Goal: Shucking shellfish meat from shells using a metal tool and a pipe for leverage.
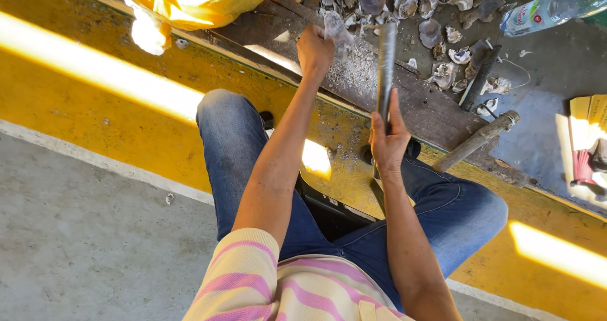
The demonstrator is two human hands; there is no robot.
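You are sitting with your knees in blue jeans spread, looking down at a dark, worn wooden plank (436,115) lying along the far edge of the yellow painted floor strip (95,106). Your left hand (315,50) is reaching out to the plank, its fingers curled tightly around a rough grey oyster shell (338,33) and pressing it down onto the wood, where pale shell grit is lying. Your right hand (387,141) is gripping a long dark metal rod (386,61), fingers wrapped together around its near end, and the rod is pointing away from you, its far end standing just to the right of the shell. A heap of grey and white broken shells (417,5) is lying beyond the plank. To the right, a wooden-handled hammer (475,141) is resting on the plank, and a clear plastic water bottle (553,6) is lying at far right. A yellow mesh sack (190,1) is sitting at far left.
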